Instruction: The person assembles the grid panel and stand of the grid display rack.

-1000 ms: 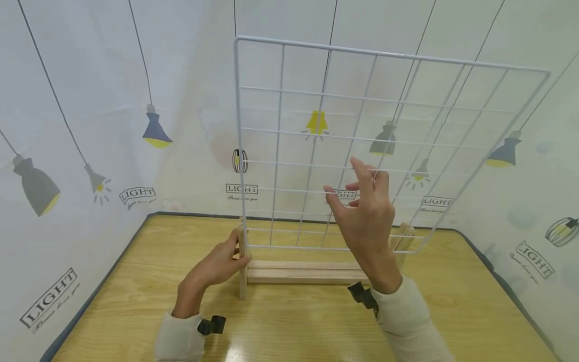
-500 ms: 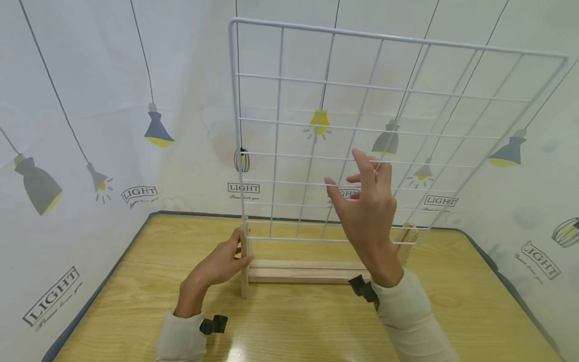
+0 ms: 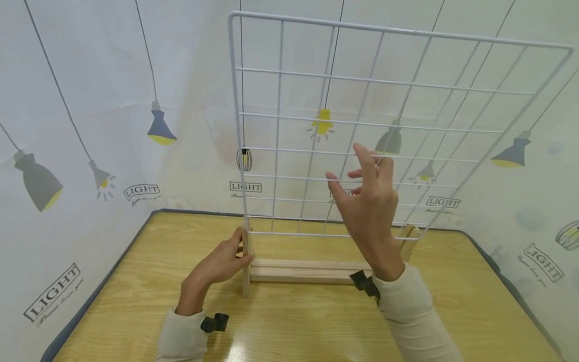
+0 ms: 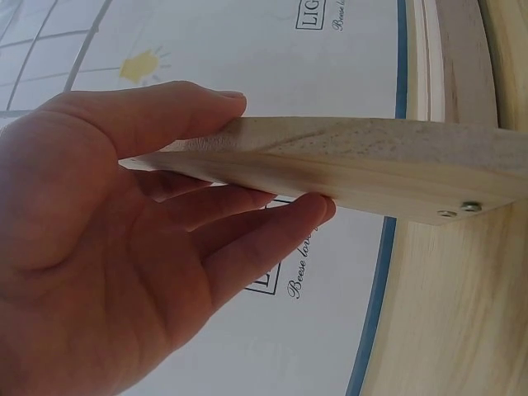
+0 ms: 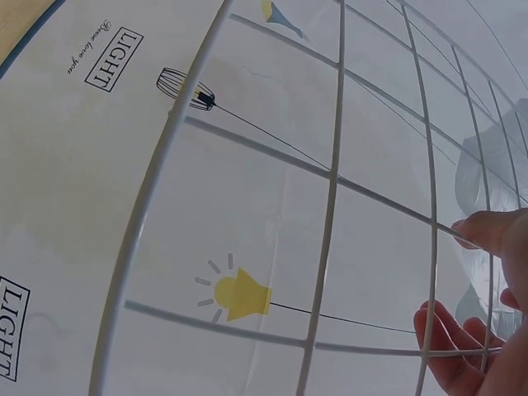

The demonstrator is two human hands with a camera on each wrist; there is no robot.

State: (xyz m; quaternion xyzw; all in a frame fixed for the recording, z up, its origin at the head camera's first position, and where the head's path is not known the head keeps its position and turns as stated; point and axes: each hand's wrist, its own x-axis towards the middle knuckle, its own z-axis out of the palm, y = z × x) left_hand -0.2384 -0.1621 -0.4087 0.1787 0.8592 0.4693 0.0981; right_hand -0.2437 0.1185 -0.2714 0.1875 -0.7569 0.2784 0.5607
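Wire grid held tilted above a wooden stand

A pale backdrop printed with hanging lamps rises behind a wood-grain surface. The largest object in hand is the white wire grid. It leans, its lower edge near the tops of the stand's two uprights; whether it touches them cannot be told. Below, the wooden stand rests on the surface, its crossbar running between the left upright and the right upright.

The right hand has its fingers curled through the mesh, gripping the wires. The left hand pinches the left upright, thumb on one face, fingers on the other.

To line grid and stand up well, I would brace the upright without bending it outward, bring the grid's lower edge level, and check both bottom corners before letting its weight down.

Smaller are two screw heads low on the upright. The printed labels read "LIGHT", with script beneath that looks like "Beese love you". I can make out no lettering on the grid or wood.
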